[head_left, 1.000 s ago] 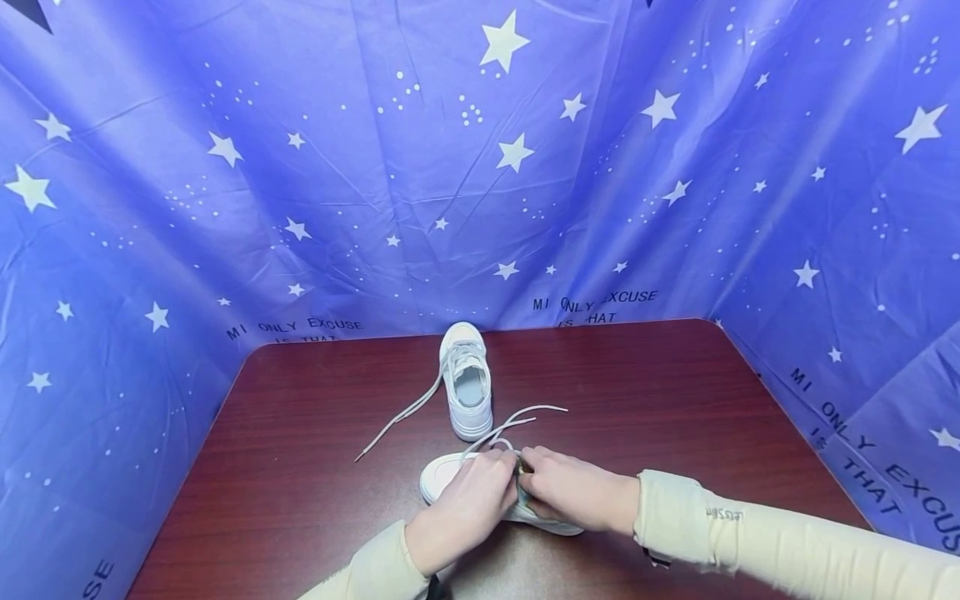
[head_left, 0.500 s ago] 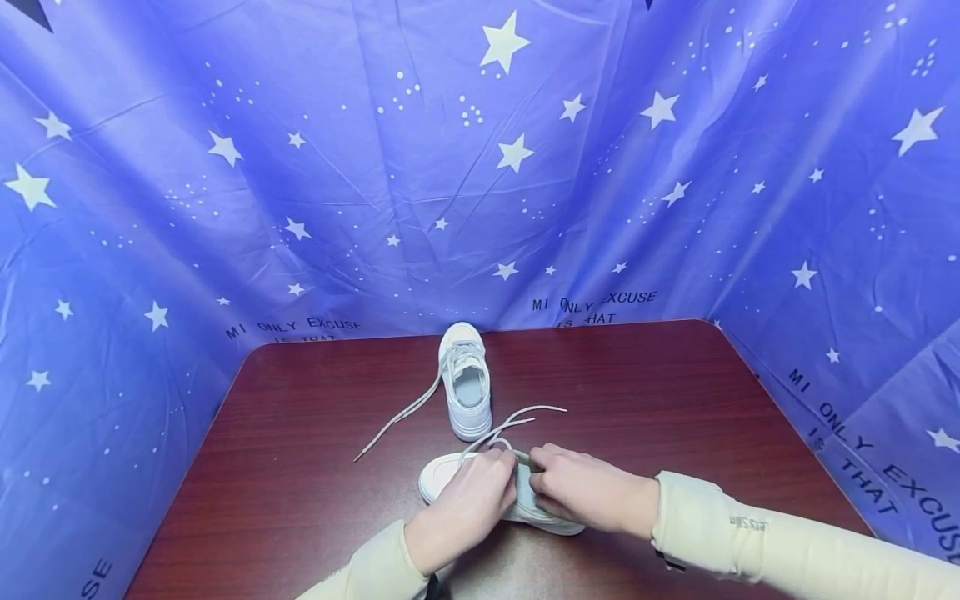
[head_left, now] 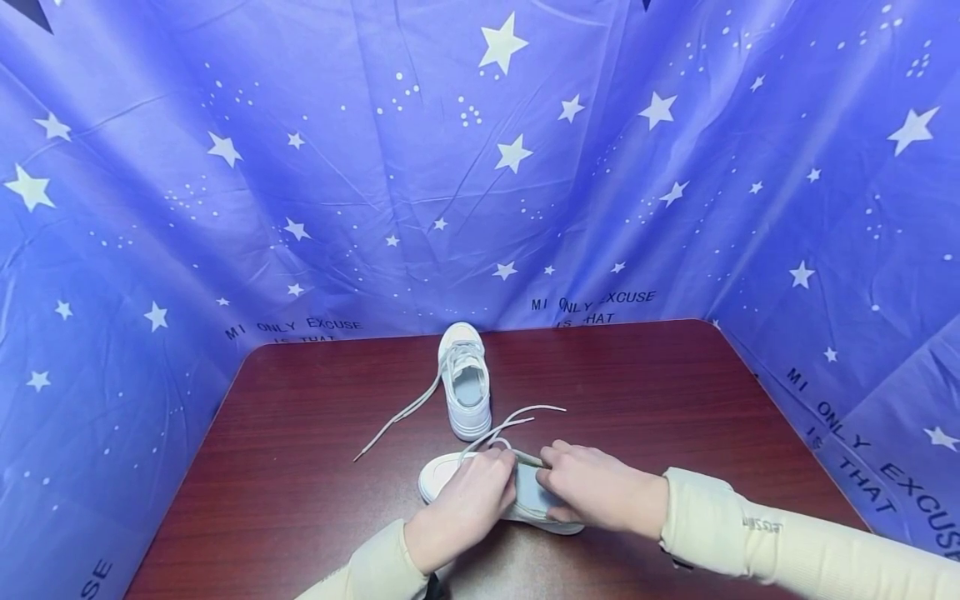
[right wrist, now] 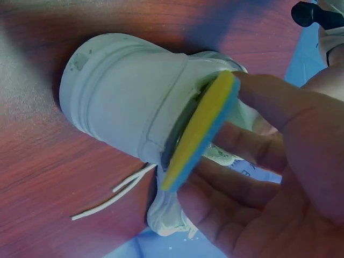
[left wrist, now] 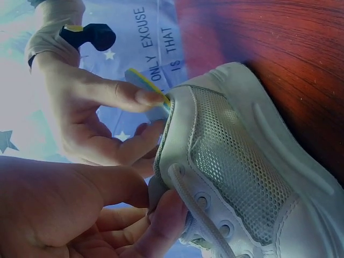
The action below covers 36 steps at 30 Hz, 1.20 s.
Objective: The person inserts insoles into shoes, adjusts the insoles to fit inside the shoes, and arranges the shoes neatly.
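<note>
A white sneaker [head_left: 441, 475] lies sole-down near the table's front edge, toe to the left. My left hand [head_left: 474, 500] pinches the grey tongue [left wrist: 156, 189] between thumb and finger, as the left wrist view shows. At the heel opening, my right hand [head_left: 594, 487] pinches an insole [right wrist: 201, 131], blue-grey on top and yellow beneath. The insole's heel end stands tilted up out of the collar; its front part is hidden in the shoe. Loose pale laces [head_left: 517, 414] trail from the sneaker over the table.
A second white sneaker [head_left: 470, 421] stands behind the first, toe toward the back curtain, its laces [head_left: 401, 415] trailing left. The dark red table [head_left: 315, 467] has rounded corners. Blue star-printed curtains [head_left: 420, 167] hang behind and at both sides.
My right hand has shifted to the right, toward the sneaker's heel, and more of the insole's blue-grey top shows. My left hand and the second sneaker have stayed in place.
</note>
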Available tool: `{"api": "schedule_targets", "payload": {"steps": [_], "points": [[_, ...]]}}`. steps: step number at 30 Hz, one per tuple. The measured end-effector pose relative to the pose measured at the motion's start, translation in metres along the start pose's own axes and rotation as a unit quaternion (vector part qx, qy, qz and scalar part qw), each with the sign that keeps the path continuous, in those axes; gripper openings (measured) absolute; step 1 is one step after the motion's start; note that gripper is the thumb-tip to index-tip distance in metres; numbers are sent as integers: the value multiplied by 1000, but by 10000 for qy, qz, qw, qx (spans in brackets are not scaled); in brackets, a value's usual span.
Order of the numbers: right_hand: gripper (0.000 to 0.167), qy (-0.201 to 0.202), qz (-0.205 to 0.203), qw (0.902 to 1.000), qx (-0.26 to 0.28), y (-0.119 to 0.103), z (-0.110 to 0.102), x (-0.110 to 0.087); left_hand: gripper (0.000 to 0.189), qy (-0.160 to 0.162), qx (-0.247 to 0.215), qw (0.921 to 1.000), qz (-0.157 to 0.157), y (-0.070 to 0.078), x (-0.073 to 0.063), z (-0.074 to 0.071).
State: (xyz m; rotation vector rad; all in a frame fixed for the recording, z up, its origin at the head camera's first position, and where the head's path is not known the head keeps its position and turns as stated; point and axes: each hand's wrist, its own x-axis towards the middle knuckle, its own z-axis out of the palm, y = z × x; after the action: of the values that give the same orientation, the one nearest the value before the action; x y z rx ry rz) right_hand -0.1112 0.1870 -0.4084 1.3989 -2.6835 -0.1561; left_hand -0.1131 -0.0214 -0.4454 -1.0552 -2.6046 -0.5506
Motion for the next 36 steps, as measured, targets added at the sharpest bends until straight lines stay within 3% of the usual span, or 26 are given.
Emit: {"api": "schedule_targets", "payload": {"steps": [10, 17, 24, 36], "points": [[50, -285, 400, 9987, -100, -4, 0, -3, 22, -38, 46, 10000, -31, 2, 0, -1], [48, -280, 656, 9974, -101, -6, 2, -5, 21, -49, 101, 9999, -19, 2, 0, -1], [43, -148, 554, 9979, -306, -5, 2, -6, 21, -41, 130, 9999, 19, 1, 0, 0], [25, 175, 144, 9997, -31, -3, -1, -9, 21, -107, 142, 9998, 34, 2, 0, 0]]}}
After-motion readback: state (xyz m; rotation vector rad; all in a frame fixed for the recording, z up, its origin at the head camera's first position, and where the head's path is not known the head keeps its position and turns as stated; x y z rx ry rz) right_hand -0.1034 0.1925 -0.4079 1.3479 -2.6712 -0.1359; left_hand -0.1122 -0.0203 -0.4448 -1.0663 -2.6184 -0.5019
